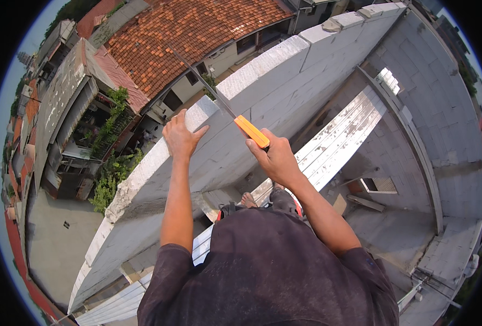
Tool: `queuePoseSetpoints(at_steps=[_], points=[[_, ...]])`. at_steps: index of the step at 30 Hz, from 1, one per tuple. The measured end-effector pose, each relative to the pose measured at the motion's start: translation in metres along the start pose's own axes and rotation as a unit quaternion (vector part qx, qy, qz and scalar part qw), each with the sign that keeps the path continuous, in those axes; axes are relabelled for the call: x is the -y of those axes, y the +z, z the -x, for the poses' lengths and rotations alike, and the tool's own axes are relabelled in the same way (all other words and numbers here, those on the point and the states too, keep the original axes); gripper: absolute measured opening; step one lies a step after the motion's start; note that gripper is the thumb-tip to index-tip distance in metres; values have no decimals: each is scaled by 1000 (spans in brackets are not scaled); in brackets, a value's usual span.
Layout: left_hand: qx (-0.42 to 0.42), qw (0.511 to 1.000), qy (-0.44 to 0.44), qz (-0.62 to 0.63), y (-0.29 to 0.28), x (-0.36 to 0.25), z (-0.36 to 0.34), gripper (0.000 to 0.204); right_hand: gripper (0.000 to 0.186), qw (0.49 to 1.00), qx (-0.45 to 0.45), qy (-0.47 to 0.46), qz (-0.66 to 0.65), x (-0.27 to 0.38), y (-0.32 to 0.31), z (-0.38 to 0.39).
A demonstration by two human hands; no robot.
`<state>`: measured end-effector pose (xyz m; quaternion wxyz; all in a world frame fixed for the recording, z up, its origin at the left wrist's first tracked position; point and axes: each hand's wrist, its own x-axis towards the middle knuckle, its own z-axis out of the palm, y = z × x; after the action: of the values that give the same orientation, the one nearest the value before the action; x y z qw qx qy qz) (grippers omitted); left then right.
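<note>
My right hand (276,158) is wrapped round the orange handle of a handsaw (250,131). The long, thin blade points away to the upper left and crosses the top of the wall. Just left of the blade is a pale grey lightweight block (201,111) with a clean top face. My left hand (179,133) grips this block's top, fingers over the far edge and thumb apart on the near side. Right of the blade, a higher white block (268,65) forms a step in the wall; whether the blade touches either block is hard to tell.
The curved block wall (143,168) drops to a lower yard and houses with an orange tiled roof (192,32). My feet (248,200) stand on whitish ribbed planks (339,144) high above a floor. Another block wall (415,70) rises at right.
</note>
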<state>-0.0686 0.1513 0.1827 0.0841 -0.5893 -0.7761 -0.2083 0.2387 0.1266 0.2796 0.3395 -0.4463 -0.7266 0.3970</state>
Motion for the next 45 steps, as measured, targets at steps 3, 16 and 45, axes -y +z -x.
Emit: queuePoseSetpoints(at_steps=[3,16,45], points=[[3,1000,0,-11,-3,3,3,96,37,995,31,73,-53,-14,-6,-13],[14,999,-12,-26,1,5,4,98,35,998,40,57,1,-10,-9,-9],[229,972,3,59,-45,-24,-74,107,26,922,-30,18,-386,-18,-113,24]])
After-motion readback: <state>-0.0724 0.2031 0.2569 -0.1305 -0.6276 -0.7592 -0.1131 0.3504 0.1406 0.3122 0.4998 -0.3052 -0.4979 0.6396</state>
